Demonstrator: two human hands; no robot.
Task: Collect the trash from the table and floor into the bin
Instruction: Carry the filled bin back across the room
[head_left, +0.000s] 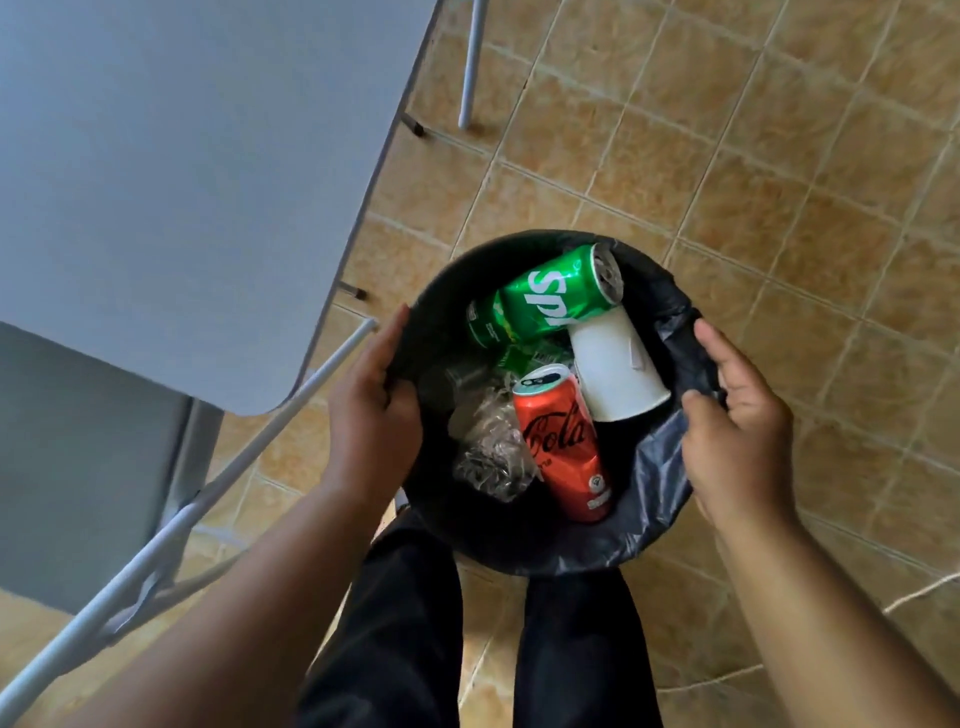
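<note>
A round black bin (519, 545) with a black liner stands on the floor between my legs. Inside lie a green soda can (550, 301), a red cola can (563, 441), a white paper cup (615, 366) on its side and crumpled clear plastic (491, 452). My left hand (374, 410) grips the bin's left rim, thumb over the edge. At the right rim, my right hand (737, 431) holds the liner's edge between thumb and fingers.
A grey table top (182, 182) fills the upper left, its corner near the bin. White metal legs (470, 62) and a slanted bar (208, 488) stand beside it. Tan tiled floor (753, 182) spreads to the right. A thin string (919, 592) lies at the lower right.
</note>
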